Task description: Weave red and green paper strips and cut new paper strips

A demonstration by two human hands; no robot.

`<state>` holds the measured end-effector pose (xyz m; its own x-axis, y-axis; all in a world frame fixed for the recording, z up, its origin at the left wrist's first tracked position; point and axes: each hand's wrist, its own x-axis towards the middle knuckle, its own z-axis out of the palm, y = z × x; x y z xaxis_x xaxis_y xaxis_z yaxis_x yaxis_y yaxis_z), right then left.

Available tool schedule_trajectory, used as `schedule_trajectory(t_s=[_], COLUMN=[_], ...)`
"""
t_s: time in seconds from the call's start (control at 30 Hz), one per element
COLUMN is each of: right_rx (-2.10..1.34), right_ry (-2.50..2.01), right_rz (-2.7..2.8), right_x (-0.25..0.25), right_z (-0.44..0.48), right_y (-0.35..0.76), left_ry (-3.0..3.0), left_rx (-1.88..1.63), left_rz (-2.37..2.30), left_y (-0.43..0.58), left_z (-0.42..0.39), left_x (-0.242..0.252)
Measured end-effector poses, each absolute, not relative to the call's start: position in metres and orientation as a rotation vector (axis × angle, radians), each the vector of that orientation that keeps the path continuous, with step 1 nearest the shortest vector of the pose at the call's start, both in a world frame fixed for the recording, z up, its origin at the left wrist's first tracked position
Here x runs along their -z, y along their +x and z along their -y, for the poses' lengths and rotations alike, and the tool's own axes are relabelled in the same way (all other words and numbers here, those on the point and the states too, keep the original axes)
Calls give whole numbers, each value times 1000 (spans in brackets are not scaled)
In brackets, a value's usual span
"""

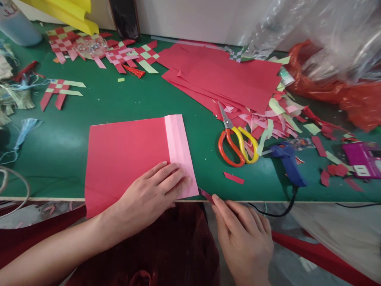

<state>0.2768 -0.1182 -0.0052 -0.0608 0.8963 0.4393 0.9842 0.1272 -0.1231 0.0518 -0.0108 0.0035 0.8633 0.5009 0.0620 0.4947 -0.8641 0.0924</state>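
Observation:
A red paper sheet (127,147) lies at the table's front edge, its lower left corner reaching past that edge. Along its right side runs a pink folded strip (177,139) with crease lines. My left hand (160,186) lies flat over the lower part of the strip, fingers stretched out and pressing on the paper. In a pinch, my right hand (241,234) holds a small knife (206,195) with a dark reddish handle. Its thin tip is at the strip's lower right corner. Orange-and-yellow-handled scissors (236,139) rest to the right, blades slightly apart.
Behind lie stacked red sheets (220,75) and paper scraps (276,123). A blue glue gun (287,161) with a black cord and a purple box (361,159) are at right. Woven paper pieces (119,53), a phone (124,18) and blue tassels (24,133) are at back and left.

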Motion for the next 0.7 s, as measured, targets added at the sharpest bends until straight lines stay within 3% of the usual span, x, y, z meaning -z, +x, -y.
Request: schedule_trajectory(t_s=[0.7], right_rx=[230], right_ry=[-1860], right_rz=[1986], right_x=[8], right_z=[122], right_y=[273], left_ry=[2953], left_rx=[-174], left_rz=[-784], left_y=[51], left_z=[10], left_x=[-3])
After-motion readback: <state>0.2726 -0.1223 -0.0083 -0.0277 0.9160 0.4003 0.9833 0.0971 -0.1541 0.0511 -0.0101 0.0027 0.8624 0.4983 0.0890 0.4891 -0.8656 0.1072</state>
